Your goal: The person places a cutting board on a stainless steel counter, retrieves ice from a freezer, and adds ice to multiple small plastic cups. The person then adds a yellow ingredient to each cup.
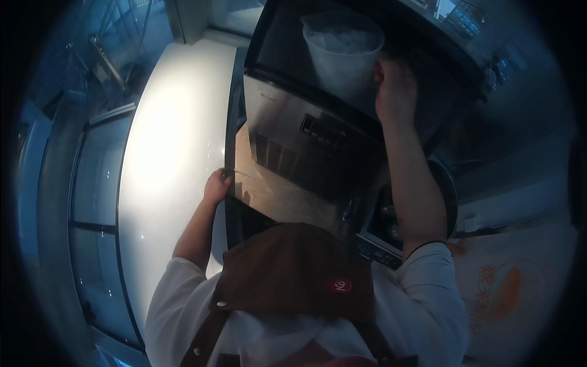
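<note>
My right hand (393, 87) is at the right side of a translucent plastic pitcher (341, 59), gripping it where its handle would be; the handle itself is hidden. The pitcher has a spout at the upper left and holds what looks like ice. It is on or just above the dark top of a stainless-steel machine (275, 114) with a small control panel and vent slots. Lower left, my left hand (218, 186) rests at the dark edge of a white counter (174, 137), fingers curled around a thin, pale item that I cannot identify.
A tan floor (279, 197) shows between the counter and the machine. Right of my body stands a dark appliance with a button panel (378, 250). Glass panels (98, 169) line the counter's far left side. A white surface with an orange print (509, 289) is at the lower right.
</note>
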The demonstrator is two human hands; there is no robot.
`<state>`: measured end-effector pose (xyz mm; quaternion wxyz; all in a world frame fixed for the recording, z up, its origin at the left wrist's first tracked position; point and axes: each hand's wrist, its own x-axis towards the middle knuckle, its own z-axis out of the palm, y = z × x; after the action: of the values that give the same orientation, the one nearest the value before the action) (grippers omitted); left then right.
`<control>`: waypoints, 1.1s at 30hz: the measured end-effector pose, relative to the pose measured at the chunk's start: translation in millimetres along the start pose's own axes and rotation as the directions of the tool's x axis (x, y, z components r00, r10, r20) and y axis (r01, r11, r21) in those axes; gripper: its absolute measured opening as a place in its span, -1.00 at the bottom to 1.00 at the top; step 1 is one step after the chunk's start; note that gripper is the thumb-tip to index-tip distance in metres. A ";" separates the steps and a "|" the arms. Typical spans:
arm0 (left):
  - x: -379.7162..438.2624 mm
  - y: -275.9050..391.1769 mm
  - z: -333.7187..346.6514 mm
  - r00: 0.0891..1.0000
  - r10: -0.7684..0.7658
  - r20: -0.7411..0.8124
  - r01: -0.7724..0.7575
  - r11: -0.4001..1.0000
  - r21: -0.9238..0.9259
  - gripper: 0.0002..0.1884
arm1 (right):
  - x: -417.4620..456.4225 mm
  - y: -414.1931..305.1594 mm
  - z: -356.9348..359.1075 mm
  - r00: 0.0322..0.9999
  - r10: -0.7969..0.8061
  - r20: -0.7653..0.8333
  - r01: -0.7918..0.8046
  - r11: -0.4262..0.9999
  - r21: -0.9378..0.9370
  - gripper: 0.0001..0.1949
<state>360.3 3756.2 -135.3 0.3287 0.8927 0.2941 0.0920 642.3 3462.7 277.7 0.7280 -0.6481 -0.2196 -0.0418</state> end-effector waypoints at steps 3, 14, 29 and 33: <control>-16.0 9.2 16.0 0.998 -0.035 0.043 0.037 0.998 -0.058 -0.54 | -12.1 2.4 -10.4 0.965 -0.216 0.152 0.244 0.949 -0.200 -0.69; -58.0 13.9 26.5 0.987 -0.157 -0.033 0.151 0.978 -0.142 -0.64 | -43.3 -39.0 -2.2 0.921 -0.360 0.151 0.378 0.919 -0.112 -0.81; -2.7 245.5 -178.3 0.823 0.213 -0.526 -0.554 0.501 -0.665 -0.62 | -73.8 -73.6 7.4 0.948 0.101 0.301 -0.229 0.874 0.429 -0.84; 41.1 302.7 -230.9 0.527 0.472 -0.707 -0.826 0.480 -0.295 -0.62 | -110.6 -37.5 -37.3 0.925 0.167 0.342 -0.322 0.824 0.467 -0.90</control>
<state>451.7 3718.4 234.7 0.4328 0.7138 -0.0543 0.5480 539.7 3396.2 268.7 0.8339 -0.4518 -0.2398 0.2072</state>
